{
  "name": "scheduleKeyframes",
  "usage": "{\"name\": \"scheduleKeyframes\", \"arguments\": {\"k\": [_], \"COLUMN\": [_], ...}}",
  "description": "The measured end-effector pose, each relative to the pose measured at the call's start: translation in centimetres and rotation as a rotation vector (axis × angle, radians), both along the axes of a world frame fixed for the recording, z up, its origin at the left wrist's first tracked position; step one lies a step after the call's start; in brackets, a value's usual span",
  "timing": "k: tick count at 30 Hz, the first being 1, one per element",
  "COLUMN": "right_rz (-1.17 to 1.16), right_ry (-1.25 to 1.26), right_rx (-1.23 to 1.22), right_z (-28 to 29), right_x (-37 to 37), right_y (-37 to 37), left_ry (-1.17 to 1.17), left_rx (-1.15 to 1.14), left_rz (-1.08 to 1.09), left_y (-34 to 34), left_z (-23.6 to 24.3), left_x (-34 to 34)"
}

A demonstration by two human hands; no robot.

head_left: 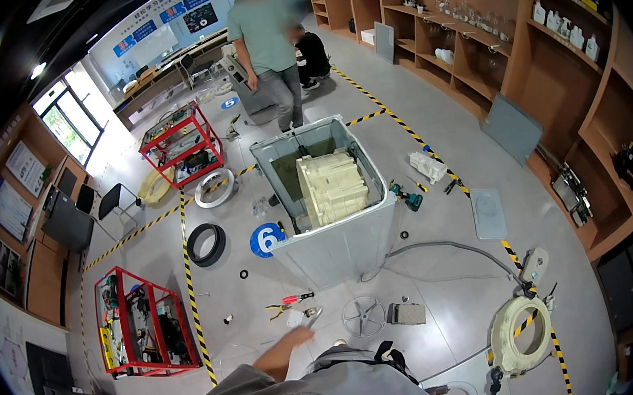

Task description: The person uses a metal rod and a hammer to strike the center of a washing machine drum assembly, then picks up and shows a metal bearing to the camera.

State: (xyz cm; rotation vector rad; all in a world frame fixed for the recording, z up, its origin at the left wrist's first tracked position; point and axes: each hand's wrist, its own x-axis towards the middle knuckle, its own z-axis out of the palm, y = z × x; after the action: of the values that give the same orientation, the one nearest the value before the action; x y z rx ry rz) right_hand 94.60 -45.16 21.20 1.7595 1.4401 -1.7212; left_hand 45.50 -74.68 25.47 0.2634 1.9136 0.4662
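My left hand (298, 336) reaches over the floor in front of the grey washing machine cabinet (329, 253). Its fingers look closed round a slim, pale silvery thing (315, 317), whose kind I cannot make out. Close to it lie red-handled pliers (296, 298), yellow-handled pliers (276, 311) and a white card-like piece (295, 318). Right of the hand rest a spoked pulley wheel (364, 315) and a grey box-like part (406, 313). The open-topped cabinet holds a cream plastic tub (334, 186). No part of my right hand shows; my torso fills the lower edge.
Red tool carts (145, 320) stand on the left. A black rubber ring (206, 245), a silvery ring (215, 188) and a green drill (408, 197) lie around the cabinet. A cream ring (522, 336) and grey hose (458, 246) are at right. A person (272, 49) stands behind.
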Motion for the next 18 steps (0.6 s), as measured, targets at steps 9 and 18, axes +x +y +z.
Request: {"name": "scheduleKeyframes", "arguments": {"k": [9,18], "right_rz": [0.013,0.011], "right_ry": [-0.033,-0.047], "right_rx": [-0.008,-0.01], "right_z": [-1.5,-2.1], "right_x": [-2.2,-2.3], "right_y": [-2.0,-3.9], "left_ry": [-0.233,-0.076], "left_rx": [-0.388,0.042], "left_rz": [0.476,0.499], "left_y": [-16.8,-11.4], "left_z": [-1.2,2.0], "left_x": [9.9,6.6]}}
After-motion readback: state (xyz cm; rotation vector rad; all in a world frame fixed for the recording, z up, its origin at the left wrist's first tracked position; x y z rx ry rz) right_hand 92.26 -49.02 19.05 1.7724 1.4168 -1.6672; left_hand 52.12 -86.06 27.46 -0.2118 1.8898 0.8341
